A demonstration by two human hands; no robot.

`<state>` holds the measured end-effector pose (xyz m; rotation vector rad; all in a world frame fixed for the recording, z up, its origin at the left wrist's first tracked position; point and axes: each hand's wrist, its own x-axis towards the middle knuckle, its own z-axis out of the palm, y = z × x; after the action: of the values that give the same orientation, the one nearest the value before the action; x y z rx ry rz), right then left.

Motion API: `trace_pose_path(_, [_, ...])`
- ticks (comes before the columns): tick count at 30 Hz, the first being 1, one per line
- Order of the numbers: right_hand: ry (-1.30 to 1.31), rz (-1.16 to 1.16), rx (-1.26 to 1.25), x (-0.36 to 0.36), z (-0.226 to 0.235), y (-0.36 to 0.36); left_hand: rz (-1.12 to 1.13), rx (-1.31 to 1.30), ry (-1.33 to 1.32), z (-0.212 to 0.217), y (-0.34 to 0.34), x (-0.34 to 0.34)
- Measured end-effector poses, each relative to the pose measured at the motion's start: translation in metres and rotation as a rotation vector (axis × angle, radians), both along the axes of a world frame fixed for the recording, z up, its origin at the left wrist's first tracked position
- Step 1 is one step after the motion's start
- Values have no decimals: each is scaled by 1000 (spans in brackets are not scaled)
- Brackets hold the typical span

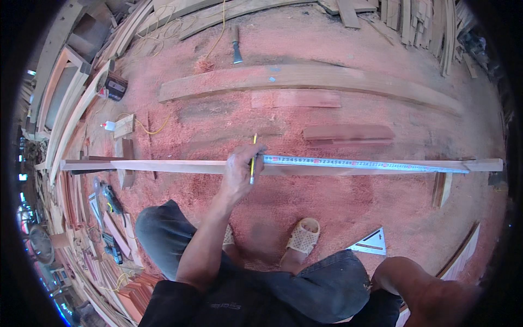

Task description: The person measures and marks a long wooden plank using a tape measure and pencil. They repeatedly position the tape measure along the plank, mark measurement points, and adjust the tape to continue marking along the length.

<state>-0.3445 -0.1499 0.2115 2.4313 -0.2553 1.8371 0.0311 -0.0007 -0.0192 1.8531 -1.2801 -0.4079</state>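
While the left hand (239,168) grips a yellow pencil (252,175) where the tape measure (338,162) meets its fingers, the right hand's out of view; likely springy, best held by its edges, the tape runs rightward from mid-frame along a long, stiff-looking board (163,165).

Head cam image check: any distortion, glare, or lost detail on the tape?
Head view: fisheye likely bows the far plank, corners are black; head view: bright spots at the left rim look blown out; head view: tape measure marks are clear near the left hand, harder to read toward its right end.
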Motion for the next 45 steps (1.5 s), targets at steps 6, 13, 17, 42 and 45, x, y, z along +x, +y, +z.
trace_pose_path(6, [571,-375,553,12,-128,-75,10,61,118,-1,6,5])
trace_pose_path(13, [872,-414,567,9,-198,-94,-18,59,304,9,11,21])
trace_pose_path(17, [765,-439,405,-1,-165,-99,-23,31,430,7,3,17])
trace_pose_path(42, [836,-273,471,6,-216,-132,-8,61,109,-13,-8,-9])
trace_pose_path(45, [986,-271,573,14,-207,-130,-7,-5,44,-13,-7,-13])
